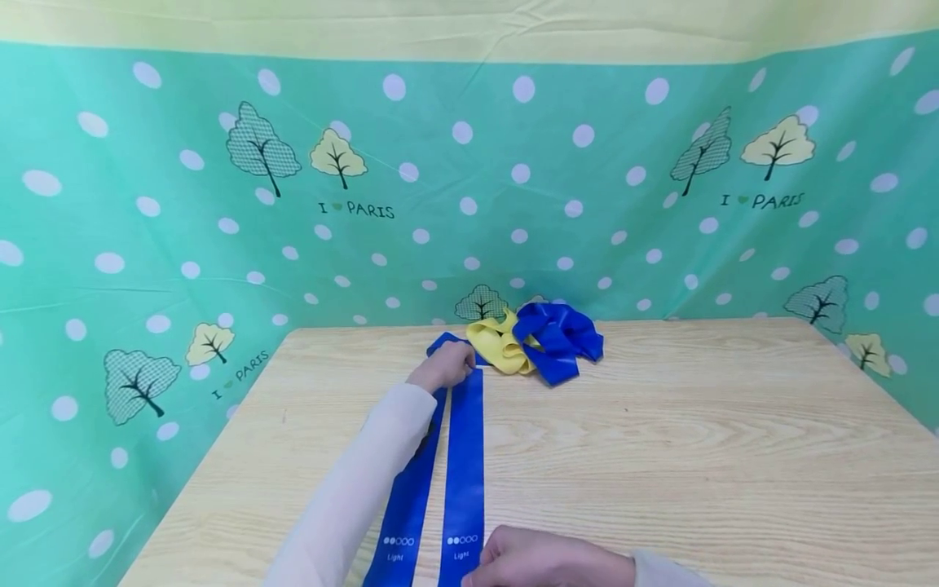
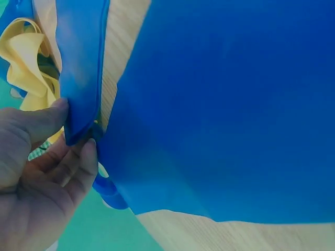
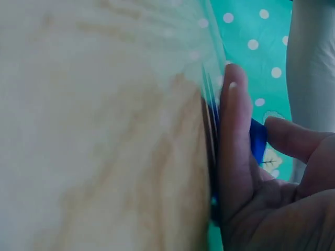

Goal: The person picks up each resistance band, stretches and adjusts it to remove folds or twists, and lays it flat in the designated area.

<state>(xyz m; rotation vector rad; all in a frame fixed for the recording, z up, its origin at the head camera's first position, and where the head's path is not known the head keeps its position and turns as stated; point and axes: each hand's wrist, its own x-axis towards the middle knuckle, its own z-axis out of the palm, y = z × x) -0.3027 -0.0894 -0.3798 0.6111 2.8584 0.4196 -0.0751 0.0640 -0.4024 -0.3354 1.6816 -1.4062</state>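
A blue resistance band (image 1: 464, 456), printed "Light", runs as a flat strip from mid-table toward the near edge. At its far end my left hand (image 1: 449, 363) pinches the band (image 2: 81, 68) between thumb and fingertips, as the left wrist view shows. Nearer to me, my right hand (image 1: 546, 558) is at the strip's right edge; in the right wrist view a bit of blue band (image 3: 257, 140) sits between thumb and fingers. A second blue strip (image 1: 403, 514) with the same print lies alongside on the left, partly hidden under my left sleeve.
Beyond the left hand, a crumpled yellow band (image 1: 506, 342) lies against a bunched blue band (image 1: 557, 334) near the back edge of the wooden table (image 1: 697, 456). A green dotted cloth (image 1: 469, 187) hangs behind and around the table.
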